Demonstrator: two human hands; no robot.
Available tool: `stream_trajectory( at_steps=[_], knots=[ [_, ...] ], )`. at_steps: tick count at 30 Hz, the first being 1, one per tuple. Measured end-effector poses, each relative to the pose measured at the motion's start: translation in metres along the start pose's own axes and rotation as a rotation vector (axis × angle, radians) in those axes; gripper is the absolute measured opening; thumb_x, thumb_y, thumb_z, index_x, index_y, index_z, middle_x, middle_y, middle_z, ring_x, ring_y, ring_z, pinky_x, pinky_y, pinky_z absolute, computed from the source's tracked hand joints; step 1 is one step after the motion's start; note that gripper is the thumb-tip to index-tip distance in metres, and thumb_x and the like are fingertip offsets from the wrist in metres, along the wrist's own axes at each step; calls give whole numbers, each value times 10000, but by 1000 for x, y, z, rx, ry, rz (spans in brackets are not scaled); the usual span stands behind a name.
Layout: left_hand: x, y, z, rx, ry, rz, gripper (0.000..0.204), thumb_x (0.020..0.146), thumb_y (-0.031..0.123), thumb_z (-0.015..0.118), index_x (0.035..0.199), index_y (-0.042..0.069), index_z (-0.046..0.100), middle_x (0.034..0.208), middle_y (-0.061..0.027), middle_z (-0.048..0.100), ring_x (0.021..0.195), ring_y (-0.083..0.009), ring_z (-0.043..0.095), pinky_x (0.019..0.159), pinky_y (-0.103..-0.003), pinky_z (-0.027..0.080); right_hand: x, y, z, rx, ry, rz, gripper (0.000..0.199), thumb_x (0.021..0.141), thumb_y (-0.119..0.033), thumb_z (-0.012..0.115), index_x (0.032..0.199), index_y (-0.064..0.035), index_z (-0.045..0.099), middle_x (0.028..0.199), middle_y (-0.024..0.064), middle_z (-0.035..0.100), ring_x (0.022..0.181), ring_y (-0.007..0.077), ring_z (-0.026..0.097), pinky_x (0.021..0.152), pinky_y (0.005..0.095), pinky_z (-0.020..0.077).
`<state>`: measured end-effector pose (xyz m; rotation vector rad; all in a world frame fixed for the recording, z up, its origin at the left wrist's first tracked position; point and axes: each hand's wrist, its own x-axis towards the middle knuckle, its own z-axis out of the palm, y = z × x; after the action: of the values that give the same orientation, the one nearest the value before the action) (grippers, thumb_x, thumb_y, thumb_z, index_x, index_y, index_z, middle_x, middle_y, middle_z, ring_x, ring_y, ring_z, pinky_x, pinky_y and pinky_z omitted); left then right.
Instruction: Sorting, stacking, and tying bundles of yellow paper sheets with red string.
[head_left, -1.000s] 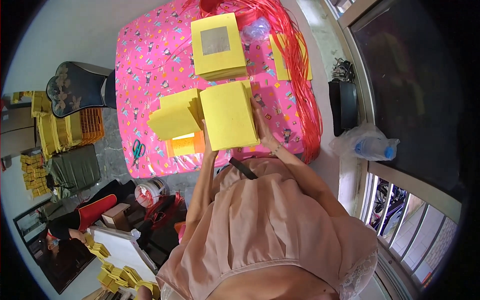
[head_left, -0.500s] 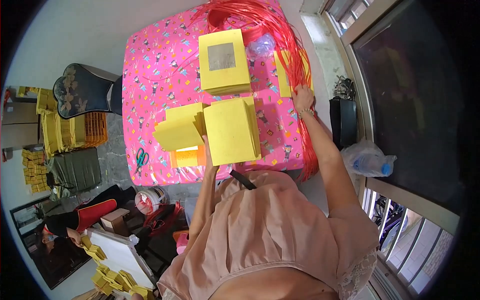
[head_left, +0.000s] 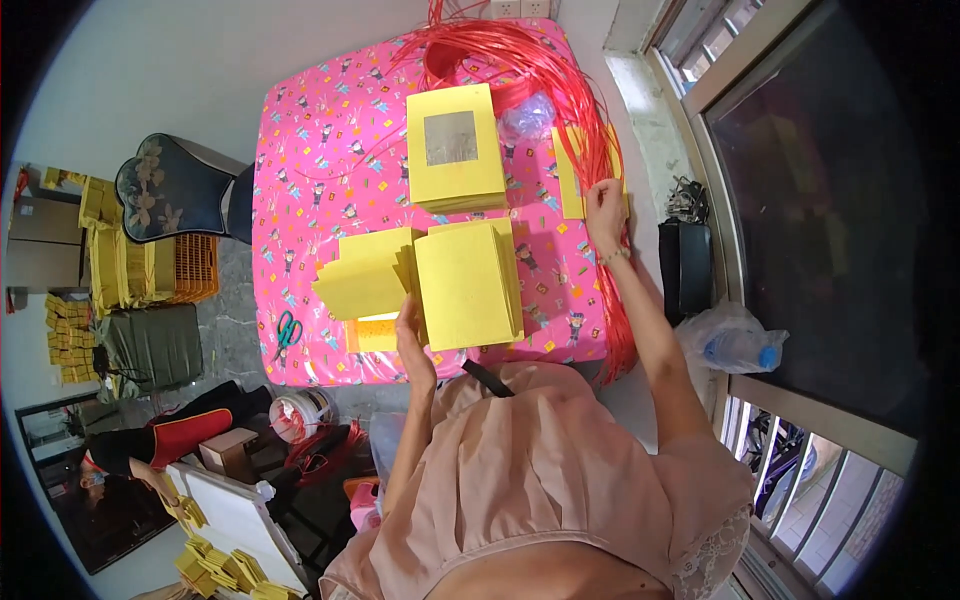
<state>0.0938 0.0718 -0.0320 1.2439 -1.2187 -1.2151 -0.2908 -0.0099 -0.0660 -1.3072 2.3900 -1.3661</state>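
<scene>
In front of me on the table stands a thick stack of yellow paper sheets (head_left: 468, 290). Fanned yellow sheets (head_left: 365, 275) lie against its left side. My left hand (head_left: 414, 350) is at the near left edge of the stack, fingers stretched out, with no sheet visibly gripped. My right hand (head_left: 606, 212) is closed at the table's right side, over a long bundle of red plastic strips (head_left: 592, 125). Its fingers look pinched on the strips, though how many they hold is hidden. Under the strips lie more yellow sheets (head_left: 568, 175).
A second yellow stack (head_left: 455, 180) with a grey patch stands farther back on the pink patterned tablecloth (head_left: 320, 130). Teal-handled scissors (head_left: 288, 332) lie at left. A bagged bottle (head_left: 740, 348) sits by the window. At lower left, another person (head_left: 190, 425) handles yellow paper pieces.
My right hand's fingers have drawn together over the red strips. My left hand now shows more of its fingers beside the stack. The whole view has shifted slightly.
</scene>
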Motion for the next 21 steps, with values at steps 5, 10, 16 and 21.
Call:
stream_trajectory(
  at_steps=[5,10,16,21],
  knots=[
    [5,60,-5,335,187,253,377,1028,228,337,1155,-23,588,1131,-138,560,1081,-223,531,898,-356,447,-28,-133,-52,528,-160,-100,83,937,-79,569,995,-21,562,820,95,614,703,184,609,641,294,488],
    [30,125,18,150,-156,260,258,994,131,460,1117,-39,611,922,-68,608,658,-103,538,603,-229,442,-65,-212,-91,436,-506,-389,95,904,-62,598,992,-39,574,859,94,612,796,222,639,654,321,499],
    [46,159,44,-323,-403,-152,258,1004,197,496,1114,3,626,907,-29,615,639,-57,518,570,-201,413,-79,-231,-98,378,-681,-765,112,856,-49,606,964,-62,579,888,80,613,824,285,628,695,377,494],
    [64,155,41,-745,-247,-197,245,1004,237,509,1042,15,606,921,-43,625,695,-90,562,624,-217,470,-77,-212,-94,283,-578,-655,130,832,-32,617,953,-52,576,871,65,592,818,288,613,715,390,475]
  ],
)
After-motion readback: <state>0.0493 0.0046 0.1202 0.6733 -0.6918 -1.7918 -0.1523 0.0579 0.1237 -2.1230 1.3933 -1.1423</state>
